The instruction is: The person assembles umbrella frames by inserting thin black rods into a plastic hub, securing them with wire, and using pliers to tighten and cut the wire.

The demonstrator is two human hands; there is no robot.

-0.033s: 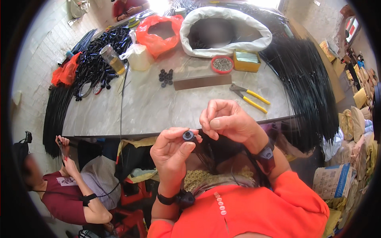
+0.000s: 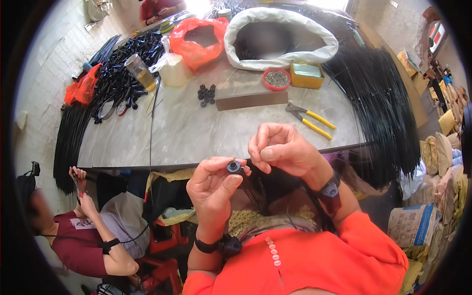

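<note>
My left hand (image 2: 212, 189) pinches a small black round cap (image 2: 234, 166) between thumb and fingertips, just below the table edge (image 2: 221, 162) — my right hand (image 2: 281, 147) is curled tight beside it, fingertips touching it.

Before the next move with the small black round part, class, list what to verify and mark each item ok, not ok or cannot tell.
1. Small black round part pinched in left hand: ok.
2. Right hand close beside the part: ok.
3. What the right fingertips hold: cannot tell.
4. Yellow-handled pliers lying free on the table: ok.
5. Black rods draped over the table's right side, away from the hands: ok.
</note>
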